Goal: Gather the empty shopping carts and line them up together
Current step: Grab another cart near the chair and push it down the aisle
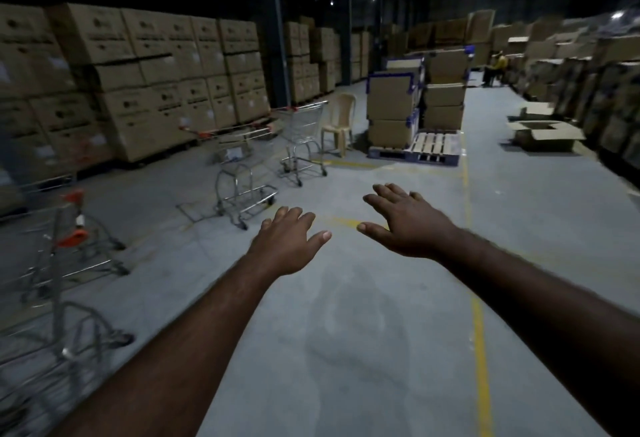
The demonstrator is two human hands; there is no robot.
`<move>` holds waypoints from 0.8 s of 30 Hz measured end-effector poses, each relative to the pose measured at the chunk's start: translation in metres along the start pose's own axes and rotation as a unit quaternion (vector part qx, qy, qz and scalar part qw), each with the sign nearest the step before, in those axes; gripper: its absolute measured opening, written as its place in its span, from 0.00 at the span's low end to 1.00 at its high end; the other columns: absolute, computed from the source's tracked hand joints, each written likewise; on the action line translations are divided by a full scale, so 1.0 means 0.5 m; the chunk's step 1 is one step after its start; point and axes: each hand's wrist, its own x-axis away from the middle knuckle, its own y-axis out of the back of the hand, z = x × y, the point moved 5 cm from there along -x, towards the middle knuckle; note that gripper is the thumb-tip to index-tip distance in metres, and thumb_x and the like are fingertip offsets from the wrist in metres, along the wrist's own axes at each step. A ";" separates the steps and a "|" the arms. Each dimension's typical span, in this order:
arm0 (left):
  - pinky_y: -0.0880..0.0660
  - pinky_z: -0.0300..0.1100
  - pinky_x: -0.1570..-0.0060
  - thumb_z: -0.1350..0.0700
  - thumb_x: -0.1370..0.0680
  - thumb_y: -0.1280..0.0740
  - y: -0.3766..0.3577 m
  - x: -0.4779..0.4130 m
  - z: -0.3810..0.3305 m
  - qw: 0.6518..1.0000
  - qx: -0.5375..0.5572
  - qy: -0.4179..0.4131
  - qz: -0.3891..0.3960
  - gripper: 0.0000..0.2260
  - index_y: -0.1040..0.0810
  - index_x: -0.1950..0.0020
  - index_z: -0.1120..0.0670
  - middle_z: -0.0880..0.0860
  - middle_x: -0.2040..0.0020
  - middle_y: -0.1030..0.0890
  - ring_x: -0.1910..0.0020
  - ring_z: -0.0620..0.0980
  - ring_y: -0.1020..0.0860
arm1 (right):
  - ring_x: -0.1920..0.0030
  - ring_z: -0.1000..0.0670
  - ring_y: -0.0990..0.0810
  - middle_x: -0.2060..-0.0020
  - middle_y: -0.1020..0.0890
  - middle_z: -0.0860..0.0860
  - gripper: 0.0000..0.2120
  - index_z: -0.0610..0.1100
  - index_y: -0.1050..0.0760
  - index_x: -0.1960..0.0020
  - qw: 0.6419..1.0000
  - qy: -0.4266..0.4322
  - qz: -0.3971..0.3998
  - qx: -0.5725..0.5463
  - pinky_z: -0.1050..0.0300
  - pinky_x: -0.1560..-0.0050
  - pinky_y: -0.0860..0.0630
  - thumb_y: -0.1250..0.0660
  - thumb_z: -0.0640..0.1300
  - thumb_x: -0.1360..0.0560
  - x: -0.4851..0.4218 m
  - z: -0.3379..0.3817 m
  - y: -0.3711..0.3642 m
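Observation:
My left hand (287,244) and my right hand (401,220) reach forward over the grey floor, palms down, fingers spread, holding nothing. A wire shopping cart (239,163) with orange handle ends stands ahead to the left, beyond my left hand. A second cart (304,135) stands farther back beside a chair. Blurred carts with orange fittings (69,256) crowd the left edge, close to me. Both hands are apart from every cart.
Tall stacks of cardboard boxes (138,83) line the left side. A beige plastic chair (339,123) and a pallet of boxes (415,104) stand ahead. An open carton (543,135) lies at right. A yellow floor line (479,332) runs forward. A seated person (497,68) is far back.

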 end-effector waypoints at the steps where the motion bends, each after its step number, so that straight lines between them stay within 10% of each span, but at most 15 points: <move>1: 0.38 0.56 0.29 0.35 0.18 0.47 -0.001 -0.034 0.011 1.000 -0.003 0.006 -0.001 0.28 0.32 0.24 0.50 0.51 0.26 0.32 0.25 0.54 0.38 | 0.19 0.46 0.50 0.19 0.46 0.47 0.34 0.48 0.43 0.20 1.000 0.007 -0.001 0.002 0.41 0.23 0.45 0.48 0.67 0.19 -0.036 -0.014 -0.008; 15: 0.53 0.57 0.22 0.36 0.18 0.43 -0.042 -0.600 0.077 0.998 0.013 0.031 -0.050 0.33 0.45 0.18 0.50 0.51 0.16 0.51 0.18 0.54 0.57 | 0.19 0.46 0.55 0.18 0.53 0.47 0.38 0.47 0.50 0.18 1.000 0.023 0.000 -0.008 0.41 0.21 0.51 0.47 0.68 0.20 -0.574 -0.288 -0.072; 24: 0.47 0.58 0.24 0.35 0.19 0.41 -0.131 -0.979 0.260 0.999 0.010 0.045 -0.015 0.34 0.44 0.18 0.50 0.53 0.17 0.50 0.18 0.55 0.53 | 0.19 0.46 0.56 0.18 0.54 0.47 0.39 0.47 0.53 0.18 1.000 0.021 0.002 0.023 0.40 0.21 0.52 0.47 0.68 0.20 -0.946 -0.426 -0.149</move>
